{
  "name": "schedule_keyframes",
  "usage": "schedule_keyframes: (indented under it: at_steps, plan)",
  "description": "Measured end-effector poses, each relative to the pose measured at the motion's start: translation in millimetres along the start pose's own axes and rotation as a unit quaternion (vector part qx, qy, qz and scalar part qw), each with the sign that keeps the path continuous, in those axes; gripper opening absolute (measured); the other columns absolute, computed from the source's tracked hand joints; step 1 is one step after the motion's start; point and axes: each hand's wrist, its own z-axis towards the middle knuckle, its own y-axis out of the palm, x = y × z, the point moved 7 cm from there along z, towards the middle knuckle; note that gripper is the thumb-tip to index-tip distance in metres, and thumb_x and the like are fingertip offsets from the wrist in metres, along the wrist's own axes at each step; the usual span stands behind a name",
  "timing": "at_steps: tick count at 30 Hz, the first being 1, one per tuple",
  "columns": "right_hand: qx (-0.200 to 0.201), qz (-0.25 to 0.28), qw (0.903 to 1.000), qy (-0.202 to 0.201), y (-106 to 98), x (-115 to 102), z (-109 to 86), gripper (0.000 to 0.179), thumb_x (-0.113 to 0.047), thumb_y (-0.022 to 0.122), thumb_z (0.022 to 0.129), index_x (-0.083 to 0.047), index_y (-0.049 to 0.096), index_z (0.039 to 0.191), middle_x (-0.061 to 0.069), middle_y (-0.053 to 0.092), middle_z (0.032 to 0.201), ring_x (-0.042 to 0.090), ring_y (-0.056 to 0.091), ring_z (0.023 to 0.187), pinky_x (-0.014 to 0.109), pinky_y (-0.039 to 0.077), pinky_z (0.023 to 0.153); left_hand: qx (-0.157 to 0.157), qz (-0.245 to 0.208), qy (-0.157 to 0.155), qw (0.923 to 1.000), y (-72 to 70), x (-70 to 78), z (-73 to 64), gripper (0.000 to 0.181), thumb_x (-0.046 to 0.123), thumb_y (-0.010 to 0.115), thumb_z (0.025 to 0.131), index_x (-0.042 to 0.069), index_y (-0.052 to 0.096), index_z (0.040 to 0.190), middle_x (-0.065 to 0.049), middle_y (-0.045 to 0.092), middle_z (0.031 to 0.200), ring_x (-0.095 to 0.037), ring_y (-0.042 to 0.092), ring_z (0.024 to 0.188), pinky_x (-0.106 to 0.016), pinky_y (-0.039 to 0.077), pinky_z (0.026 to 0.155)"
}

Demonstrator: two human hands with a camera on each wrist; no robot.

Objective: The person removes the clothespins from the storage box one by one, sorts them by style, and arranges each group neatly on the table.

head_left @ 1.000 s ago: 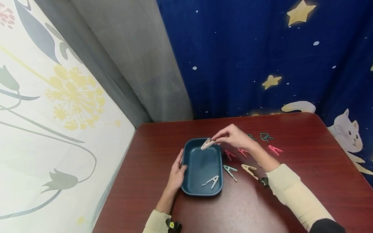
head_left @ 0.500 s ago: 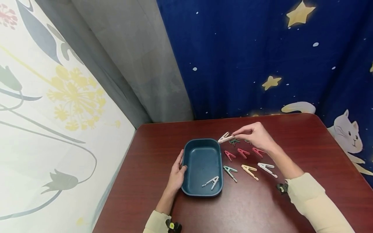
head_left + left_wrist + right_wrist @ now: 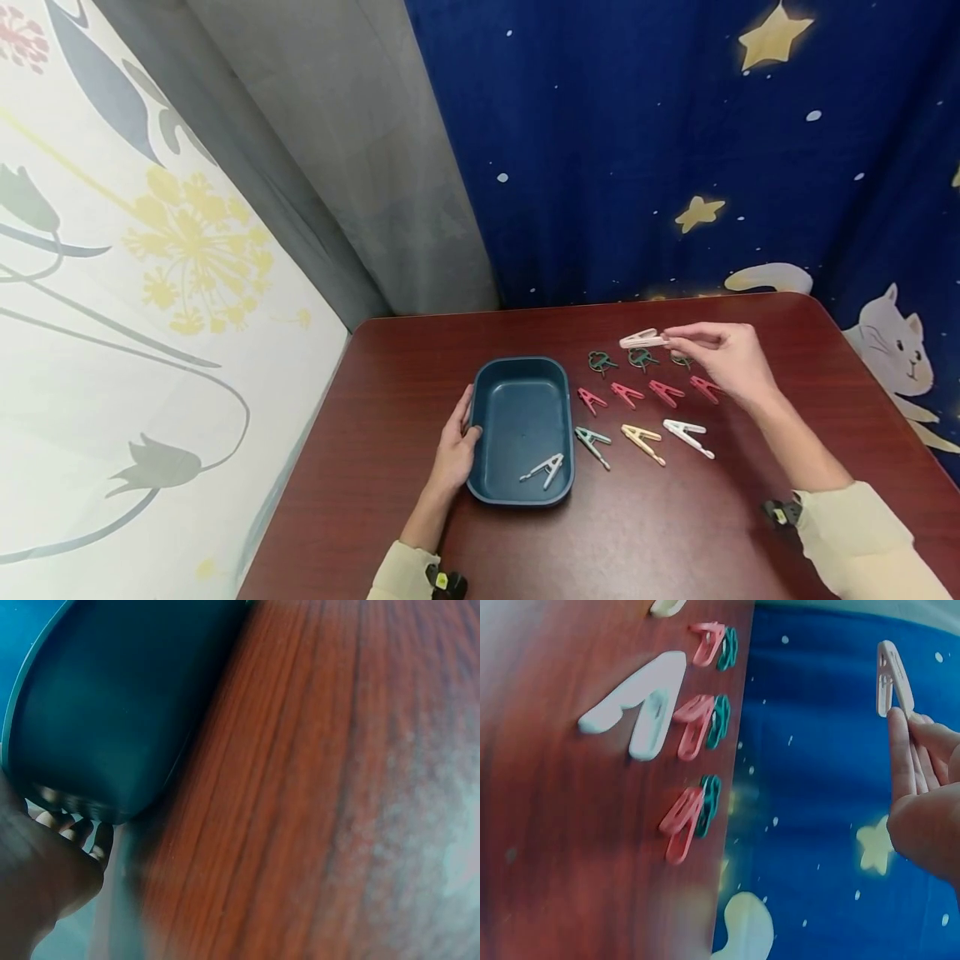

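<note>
A pale cream clothespin (image 3: pixel 641 340) is pinched at one end between the thumb and fingers of my right hand (image 3: pixel 723 358), held up over the back right of the table. The right wrist view shows the same clothespin (image 3: pixel 894 679) pointing away from the fingertips. My left hand (image 3: pixel 453 446) grips the left side of a dark blue-green plastic tray (image 3: pixel 522 417), its thumb over the rim and the fingers along the outside wall. Inside the tray, near its front right corner, lies one light grey-white clothespin (image 3: pixel 553 468).
Right of the tray, clothespins lie in rows: green round-headed ones (image 3: pixel 602 362) at the back, several red ones (image 3: pixel 626 395) in the middle, and a mint (image 3: pixel 593 446), a yellow (image 3: pixel 642 442) and a white one (image 3: pixel 688 437) in front. A blue curtain (image 3: pixel 637 150) hangs behind the table.
My right hand has moved right with the cream clothespin, from over the tray to above the green clothespins. The left hand and tray have stayed put.
</note>
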Motion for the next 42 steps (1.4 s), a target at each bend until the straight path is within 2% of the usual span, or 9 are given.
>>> schedule_keyframes:
  at_steps: [3, 8, 16, 19, 23, 26, 29, 34, 42]
  plan:
    - [0.024, 0.011, 0.9996, 0.013, -11.7, 8.2, -8.9, 0.026, -0.009, 0.077, 0.097, 0.003, 0.079, 0.12, 0.011, 0.081, 0.103, -0.001, 0.076, 0.082, 0.016, 0.057, 0.07, 0.001, 0.003, 0.004, 1.0, -0.7, 0.1, 0.0, 0.075, -0.015, 0.044, 0.097, 0.001, 0.025, 0.168, -0.011, 0.03, 0.172, -0.029, 0.03, 0.156, -0.037, 0.031, 0.12]
    - [0.066, 0.036, 0.9968, 0.028, -30.1, 18.4, -24.4, 0.028, -0.003, 0.077, 0.096, 0.011, 0.075, 0.12, -0.009, 0.081, 0.098, -0.001, 0.076, 0.083, 0.016, 0.056, 0.074, 0.007, 0.005, 0.004, 1.0, -1.7, -0.1, 0.1, 0.075, -0.015, 0.045, 0.097, 0.003, 0.027, 0.168, -0.009, 0.032, 0.171, -0.026, 0.031, 0.156, -0.025, 0.031, 0.117]
    - [0.127, 0.029, 0.9836, 0.125, -55.3, 45.0, -53.7, 0.034, -0.012, 0.078, 0.097, 0.009, 0.075, 0.123, -0.024, 0.075, 0.085, -0.007, 0.073, 0.077, 0.009, 0.053, 0.072, 0.006, 0.006, 0.01, 0.9999, -1.3, -0.3, 0.4, 0.076, -0.015, 0.045, 0.097, 0.003, 0.027, 0.168, -0.009, 0.031, 0.172, -0.024, 0.029, 0.156, -0.015, 0.03, 0.113]
    - [0.138, 0.021, 0.9781, 0.155, -59.7, 53.7, -65.7, 0.033, -0.015, 0.08, 0.096, 0.005, 0.077, 0.122, -0.028, 0.073, 0.082, -0.006, 0.073, 0.075, 0.008, 0.052, 0.069, 0.005, 0.002, 0.009, 0.9999, -1.0, -0.6, 0.5, 0.076, -0.015, 0.044, 0.097, 0.007, 0.027, 0.168, -0.008, 0.031, 0.172, -0.024, 0.029, 0.156, -0.018, 0.031, 0.114]
    - [0.151, 0.021, 0.9725, 0.176, -63.9, 63.6, -80.0, 0.027, -0.016, 0.083, 0.094, -0.001, 0.081, 0.115, -0.026, 0.074, 0.079, -0.006, 0.073, 0.072, 0.008, 0.052, 0.067, 0.004, -0.001, 0.008, 1.0, -0.6, 0.7, 0.5, 0.077, -0.015, 0.044, 0.097, 0.008, 0.027, 0.169, -0.008, 0.031, 0.172, -0.025, 0.03, 0.156, -0.032, 0.031, 0.119]
    - [0.155, 0.0, 0.9705, 0.185, -66.0, 70.6, -91.1, 0.023, -0.019, 0.083, 0.094, -0.004, 0.084, 0.111, -0.025, 0.074, 0.076, -0.012, 0.07, 0.073, 0.007, 0.049, 0.066, 0.003, -0.003, 0.008, 1.0, -0.1, 1.5, 0.5, 0.077, -0.015, 0.044, 0.097, 0.008, 0.027, 0.169, -0.009, 0.031, 0.172, -0.026, 0.03, 0.156, -0.043, 0.03, 0.121]
    - [0.157, -0.033, 0.9705, 0.179, -67.0, 75.1, -101.5, 0.024, -0.02, 0.084, 0.093, -0.002, 0.083, 0.11, -0.025, 0.074, 0.076, -0.018, 0.066, 0.075, 0.006, 0.045, 0.064, 0.001, -0.005, 0.007, 1.0, 0.2, 1.3, 0.8, 0.076, -0.015, 0.043, 0.098, 0.006, 0.026, 0.169, -0.009, 0.03, 0.172, -0.027, 0.03, 0.156, -0.048, 0.028, 0.121]
    - [0.158, -0.093, 0.9692, 0.164, -65.2, 78.6, -115.8, 0.026, -0.021, 0.086, 0.091, 0.001, 0.083, 0.106, -0.025, 0.074, 0.074, -0.023, 0.06, 0.075, 0.011, 0.039, 0.067, 0.002, -0.006, 0.002, 1.0, 0.2, 0.9, 0.3, 0.075, -0.014, 0.044, 0.098, 0.004, 0.025, 0.168, -0.009, 0.031, 0.172, -0.028, 0.031, 0.156, -0.05, 0.029, 0.121]
    - [0.158, -0.179, 0.959, 0.152, -63.2, 84.8, -130.4, 0.013, -0.022, 0.09, 0.086, -0.01, 0.086, 0.091, -0.021, 0.075, 0.071, -0.028, 0.047, 0.071, 0.021, 0.033, 0.068, 0.003, -0.005, 0.001, 1.0, -0.2, 1.1, 0.1, 0.076, -0.015, 0.044, 0.097, 0.005, 0.026, 0.168, -0.01, 0.03, 0.172, -0.027, 0.03, 0.156, -0.048, 0.029, 0.121]
